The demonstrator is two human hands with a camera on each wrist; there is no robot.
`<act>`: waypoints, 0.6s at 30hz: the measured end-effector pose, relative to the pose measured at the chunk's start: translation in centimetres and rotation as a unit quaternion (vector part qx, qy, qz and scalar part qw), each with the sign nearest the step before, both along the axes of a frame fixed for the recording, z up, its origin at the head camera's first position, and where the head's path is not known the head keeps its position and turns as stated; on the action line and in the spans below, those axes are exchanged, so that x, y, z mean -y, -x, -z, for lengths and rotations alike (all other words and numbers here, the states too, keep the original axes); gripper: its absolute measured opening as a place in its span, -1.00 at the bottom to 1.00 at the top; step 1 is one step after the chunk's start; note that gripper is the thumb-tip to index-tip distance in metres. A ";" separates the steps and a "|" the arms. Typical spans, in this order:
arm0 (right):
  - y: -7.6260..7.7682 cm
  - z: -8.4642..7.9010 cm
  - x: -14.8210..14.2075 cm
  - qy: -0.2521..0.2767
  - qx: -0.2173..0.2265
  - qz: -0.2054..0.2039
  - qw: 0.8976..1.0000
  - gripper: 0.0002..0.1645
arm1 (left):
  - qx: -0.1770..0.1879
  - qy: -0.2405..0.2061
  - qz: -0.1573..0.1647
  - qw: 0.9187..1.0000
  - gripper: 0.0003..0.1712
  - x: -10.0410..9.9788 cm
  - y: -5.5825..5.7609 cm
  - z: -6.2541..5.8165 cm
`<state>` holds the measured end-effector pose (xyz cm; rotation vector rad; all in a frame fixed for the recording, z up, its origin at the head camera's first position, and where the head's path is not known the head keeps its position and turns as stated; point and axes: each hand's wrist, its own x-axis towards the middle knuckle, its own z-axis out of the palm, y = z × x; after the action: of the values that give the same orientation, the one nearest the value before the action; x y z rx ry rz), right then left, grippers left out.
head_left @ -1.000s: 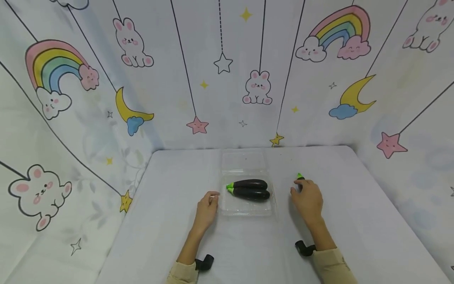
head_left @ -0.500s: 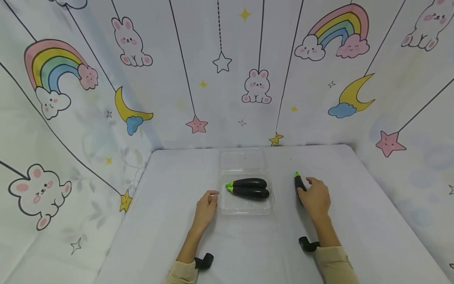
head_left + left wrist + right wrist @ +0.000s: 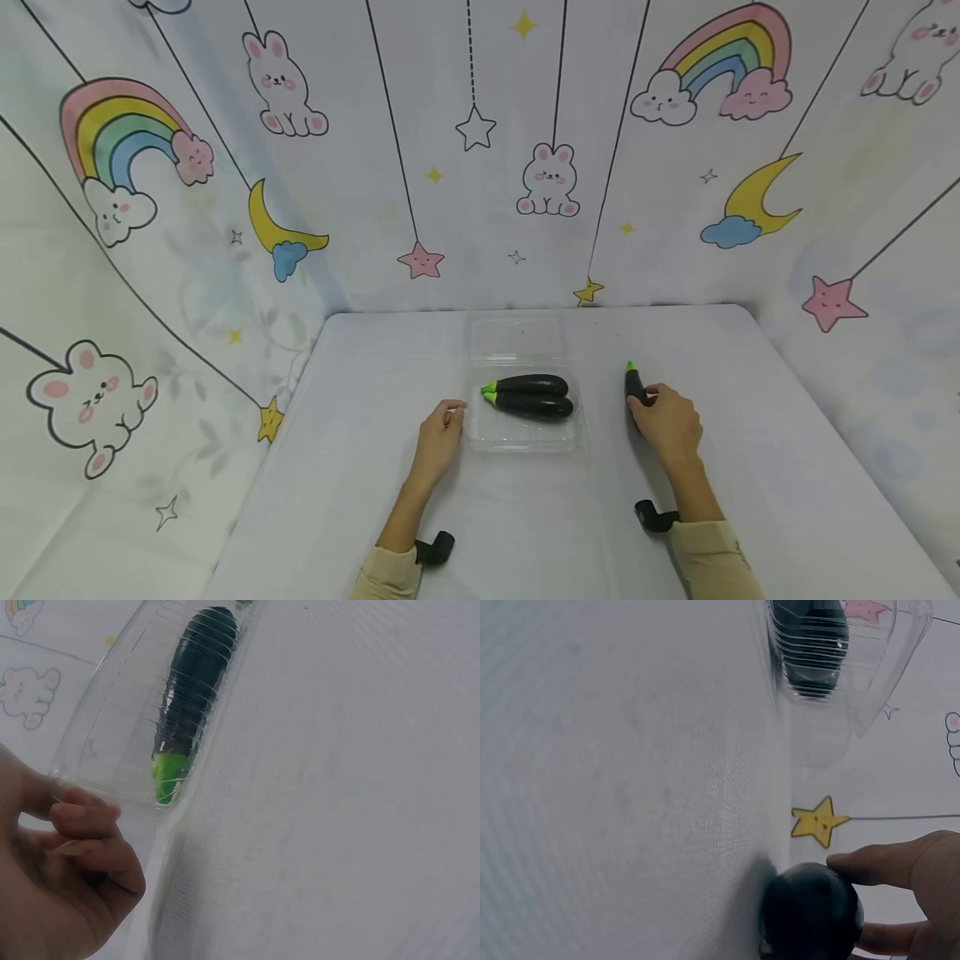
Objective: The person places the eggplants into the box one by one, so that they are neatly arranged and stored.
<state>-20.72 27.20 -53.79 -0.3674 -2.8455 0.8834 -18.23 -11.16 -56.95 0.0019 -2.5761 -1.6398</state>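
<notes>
A clear plastic container lies open at the table's middle with its lid folded back. Two dark eggplants with green stems lie side by side in it. My left hand pinches the container's left rim; in the left wrist view its curled fingers sit at the container's corner, beside an eggplant. To the right, a third eggplant lies on the table, and my right hand grips it. The right wrist view shows the eggplant's dark end under a fingertip.
The table is covered in a white cloth, with printed cartoon curtains close on the left, back and right. Black wrist mounts rest near both cuffs.
My right hand drew back a little from over the third eggplant and closed round it, so more of the eggplant shows. The left hand and the container stayed put.
</notes>
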 end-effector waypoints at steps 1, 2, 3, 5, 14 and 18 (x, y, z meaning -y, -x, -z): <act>0.0 -0.1 0.0 -0.001 -0.001 -0.001 1.000 -0.38 | 0.001 0.001 0.001 1.000 -0.65 0.0 0.0 0.0; 0.0 -0.1 0.0 -0.002 -0.002 0.000 1.000 -0.38 | 0.002 0.002 0.002 1.000 -0.65 0.0 0.1 0.0; 0.0 -0.1 0.0 -0.003 -0.002 0.000 1.000 -0.38 | 0.002 0.003 0.002 1.000 -0.65 0.0 0.1 0.0; 0.0 -0.1 -0.1 -0.004 -0.001 -0.001 1.000 -0.37 | 0.004 0.004 0.002 1.000 -0.65 0.1 0.1 0.0; 0.2 -0.2 -0.2 -0.005 -0.001 -0.001 1.000 -0.39 | 0.008 0.003 0.002 1.000 -0.66 0.0 0.2 0.0; 0.1 -0.3 -0.1 -0.001 -0.009 0.003 1.000 -0.40 | 0.007 0.003 0.001 1.000 -0.66 0.0 0.2 0.1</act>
<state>-20.84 27.31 -53.45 -0.3649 -2.8283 0.8772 -18.43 -11.17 -57.04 0.0115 -2.5921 -1.6378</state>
